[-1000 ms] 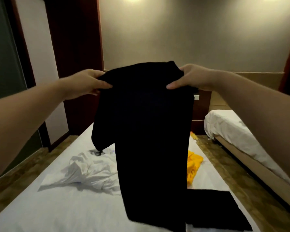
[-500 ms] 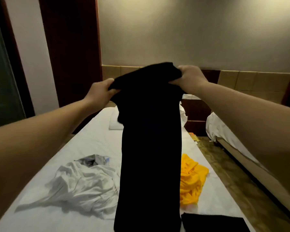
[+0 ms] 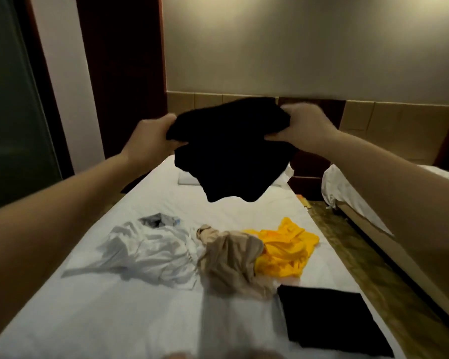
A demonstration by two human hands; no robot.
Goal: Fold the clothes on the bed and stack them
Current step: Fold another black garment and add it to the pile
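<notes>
Above the bed (image 3: 109,322), mid-air, left to right:

- Left hand (image 3: 151,141): fingers curled tight on the bunched left edge of the black garment (image 3: 231,164).
- Black garment: hung between both hands, clear of the sheet. Soft, matte and limp, with an uneven lower outline.
- Right hand (image 3: 303,125): fingers clamped on the right edge.

Step, as judged: gathering the held piece for folding. The next move would call for laying it flat on bare sheet and squaring its edges.

On the sheet, left to right:

- White shirt (image 3: 153,250): thin, crumpled, one part trailing left.
- Beige garment (image 3: 231,265): slinky, heaped, touching both neighbours.
- Yellow garment (image 3: 285,250): bright, rumpled.
- Folded black piece (image 3: 329,320): flat rectangle near the right edge, probably the stack's base.
</notes>
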